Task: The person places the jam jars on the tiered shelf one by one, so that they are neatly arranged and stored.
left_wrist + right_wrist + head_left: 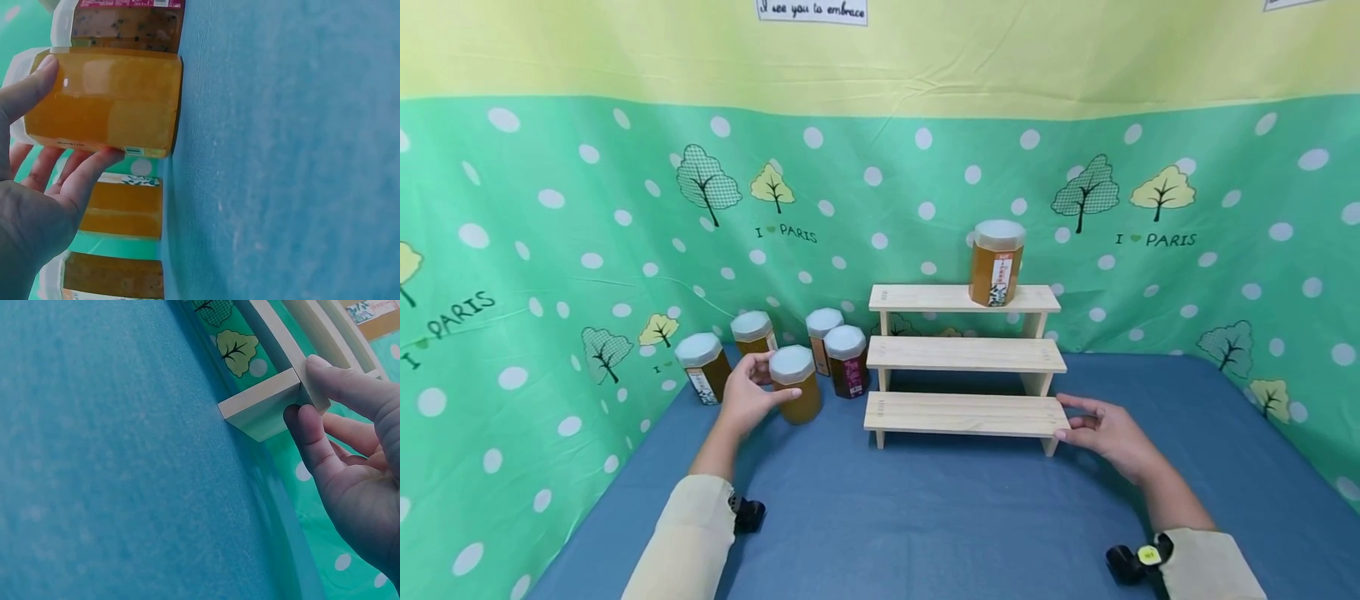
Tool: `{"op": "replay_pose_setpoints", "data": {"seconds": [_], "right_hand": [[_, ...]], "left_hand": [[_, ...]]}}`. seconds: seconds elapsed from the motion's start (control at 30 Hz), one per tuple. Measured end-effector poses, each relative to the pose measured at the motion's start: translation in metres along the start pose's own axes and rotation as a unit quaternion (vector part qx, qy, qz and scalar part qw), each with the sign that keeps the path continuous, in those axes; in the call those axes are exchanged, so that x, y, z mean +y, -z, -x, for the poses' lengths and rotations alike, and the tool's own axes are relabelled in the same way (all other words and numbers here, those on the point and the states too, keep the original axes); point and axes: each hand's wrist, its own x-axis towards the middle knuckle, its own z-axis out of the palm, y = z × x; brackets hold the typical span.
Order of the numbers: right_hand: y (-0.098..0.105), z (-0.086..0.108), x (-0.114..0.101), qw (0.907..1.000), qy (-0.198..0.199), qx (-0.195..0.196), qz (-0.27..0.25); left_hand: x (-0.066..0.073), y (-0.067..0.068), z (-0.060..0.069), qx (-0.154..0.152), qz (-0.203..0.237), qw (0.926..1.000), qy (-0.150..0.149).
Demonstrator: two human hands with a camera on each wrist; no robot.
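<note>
My left hand (747, 398) is around a jar of amber honey (799, 400) with a whitish lid, standing upright on the table. In the left wrist view, the thumb lies on one side near the lid and the fingers touch the opposite side. At the stand's right end, my right hand (1108, 435) pinches the end of the lowest shelf of a three-step wooden display stand (966, 414). The right wrist view shows that shelf end (312, 394) between thumb and fingers. Another honey jar (997, 265), labelled, stands right of centre on the top shelf.
Behind and beside the held jar stand a dark jar with a white label (703, 371), an amber jar (754, 333), a jar with an orange-brown label (822, 333) and a purple-labelled jar (848, 367). A blue cloth (925, 525) covers the table; a patterned green curtain (625, 183) hangs behind.
</note>
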Motion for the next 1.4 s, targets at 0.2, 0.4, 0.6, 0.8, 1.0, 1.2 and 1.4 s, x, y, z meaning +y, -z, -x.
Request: {"op": "replay_pose_setpoints", "data": {"seconds": [0.2, 0.4, 0.6, 0.8, 1.0, 1.2, 1.4], "right_hand": [[0.0, 0.0, 0.0, 1.0, -0.001, 0.0, -0.001], [0.0, -0.001, 0.002, 1.0, 0.007, 0.003, -0.003], [0.0, -0.001, 0.003, 0.9998, 0.011, 0.013, 0.003], [-0.001, -0.001, 0.003, 0.9998, 0.011, 0.015, -0.003], [0.001, 0.0, 0.002, 0.9998, 0.01, 0.014, -0.011], [-0.001, 0.0, 0.002, 0.9997, 0.005, 0.012, -0.023], [-0.002, -0.001, 0.002, 0.9996, 0.002, 0.011, -0.027]], "left_hand": [[0.006, 0.0, 0.006, -0.009, 0.007, 0.9999, 0.002], [0.008, -0.001, 0.009, -0.004, 0.016, 0.9999, 0.0], [0.009, 0.0, 0.012, 0.001, 0.023, 0.9997, -0.006], [0.017, 0.0, 0.014, -0.001, 0.022, 0.9998, -0.004], [0.061, 0.002, 0.03, -0.003, 0.017, 0.9997, -0.019], [0.05, 0.001, 0.022, 0.0, 0.017, 0.9993, -0.032], [0.04, -0.001, 0.014, 0.005, 0.027, 0.9991, -0.034]]}}
